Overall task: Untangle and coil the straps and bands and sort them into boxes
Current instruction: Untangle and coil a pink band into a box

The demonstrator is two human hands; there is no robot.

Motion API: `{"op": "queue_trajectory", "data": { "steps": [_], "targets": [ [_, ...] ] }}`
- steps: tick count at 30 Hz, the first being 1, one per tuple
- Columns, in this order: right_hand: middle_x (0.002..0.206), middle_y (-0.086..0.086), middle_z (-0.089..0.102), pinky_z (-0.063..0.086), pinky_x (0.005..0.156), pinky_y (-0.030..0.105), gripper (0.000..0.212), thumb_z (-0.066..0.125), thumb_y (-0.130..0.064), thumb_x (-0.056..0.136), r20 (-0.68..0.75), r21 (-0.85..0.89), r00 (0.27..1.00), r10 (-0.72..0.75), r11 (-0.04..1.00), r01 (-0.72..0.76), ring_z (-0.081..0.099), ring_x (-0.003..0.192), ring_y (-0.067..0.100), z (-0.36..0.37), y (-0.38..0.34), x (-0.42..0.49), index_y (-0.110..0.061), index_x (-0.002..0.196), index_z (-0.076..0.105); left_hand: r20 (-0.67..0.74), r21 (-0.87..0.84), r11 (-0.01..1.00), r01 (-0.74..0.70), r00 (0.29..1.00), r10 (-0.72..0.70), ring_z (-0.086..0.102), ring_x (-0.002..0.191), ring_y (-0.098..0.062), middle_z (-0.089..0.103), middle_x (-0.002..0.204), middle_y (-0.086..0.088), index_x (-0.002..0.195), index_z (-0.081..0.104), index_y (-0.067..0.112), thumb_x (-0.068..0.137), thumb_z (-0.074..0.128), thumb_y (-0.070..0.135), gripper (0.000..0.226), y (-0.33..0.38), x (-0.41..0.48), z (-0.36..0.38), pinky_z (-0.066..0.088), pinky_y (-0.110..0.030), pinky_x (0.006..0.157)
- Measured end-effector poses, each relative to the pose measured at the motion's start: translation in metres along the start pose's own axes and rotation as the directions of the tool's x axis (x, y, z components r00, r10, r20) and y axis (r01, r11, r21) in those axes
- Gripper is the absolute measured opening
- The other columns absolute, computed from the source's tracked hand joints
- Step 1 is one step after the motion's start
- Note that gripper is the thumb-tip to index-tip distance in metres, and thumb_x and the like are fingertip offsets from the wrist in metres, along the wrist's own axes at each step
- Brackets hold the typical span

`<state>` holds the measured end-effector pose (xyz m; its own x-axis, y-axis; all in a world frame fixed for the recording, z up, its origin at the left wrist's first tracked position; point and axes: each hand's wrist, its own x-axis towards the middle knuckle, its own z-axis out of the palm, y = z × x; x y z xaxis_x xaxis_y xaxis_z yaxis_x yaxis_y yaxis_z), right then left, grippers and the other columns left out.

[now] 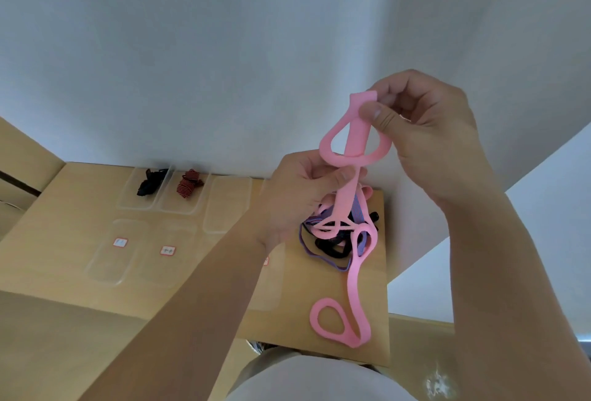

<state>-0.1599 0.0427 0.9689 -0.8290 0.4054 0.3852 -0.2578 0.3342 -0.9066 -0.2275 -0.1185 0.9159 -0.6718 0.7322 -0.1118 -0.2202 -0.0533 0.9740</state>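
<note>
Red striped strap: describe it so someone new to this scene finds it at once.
On the wooden table, follow the far row of clear boxes. The red striped strap lies bunched in the second box from the left, next to the black strap; the only red one.

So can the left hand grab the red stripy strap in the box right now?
Probably not yet. The left hand pinches the pink band, so its grip is busy. Nothing blocks the way to the red stripy strap, though, once it lets go.
</note>
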Motion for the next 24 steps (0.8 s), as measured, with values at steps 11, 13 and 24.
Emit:
{"op": "queue_trajectory", "data": {
  "steps": [11,13,24],
  "targets": [
    [0.097,0.0,0.061,0.049,0.076,0.026,0.016,0.076,-0.022,0.084,0.059,-0.22,0.991,-0.123,0.966,0.133,0.054,0.077,0.011,-0.025,-0.003,-0.035,-0.035,0.09,0.07,-0.1,-0.022,0.994,0.105,0.989,-0.106,0.07,0.096,-0.052,0.064,0.11,-0.042,0.111,0.065,-0.014,0.098,0.067,0.019,0.036,0.002,0.009,0.021,0.06,-0.054,0.087],
    [0.095,0.002,0.058,0.05,0.075,0.026,0.011,0.074,-0.024,0.083,0.068,-0.279,0.99,-0.126,0.95,0.14,0.054,0.076,0.013,-0.029,0.002,-0.045,-0.03,0.091,0.072,-0.118,-0.033,0.992,0.118,0.986,-0.121,0.071,0.088,-0.049,0.069,0.104,-0.035,0.111,0.07,-0.006,0.098,0.063,0.009,0.021,0.005,0.013,0.025,0.063,-0.045,0.076],
    [0.086,-0.003,0.057,0.048,0.07,0.031,0.024,0.074,-0.001,0.084,0.143,-0.476,0.986,-0.09,0.867,0.148,0.057,0.074,0.012,-0.032,0.035,-0.066,-0.024,0.091,0.076,0.006,-0.094,0.975,0.199,0.98,-0.199,0.066,0.086,-0.035,0.068,0.09,-0.016,0.106,0.071,-0.006,0.095,0.063,0.006,0.018,0.026,0.018,0.025,0.06,-0.043,0.073]
  ]
}}
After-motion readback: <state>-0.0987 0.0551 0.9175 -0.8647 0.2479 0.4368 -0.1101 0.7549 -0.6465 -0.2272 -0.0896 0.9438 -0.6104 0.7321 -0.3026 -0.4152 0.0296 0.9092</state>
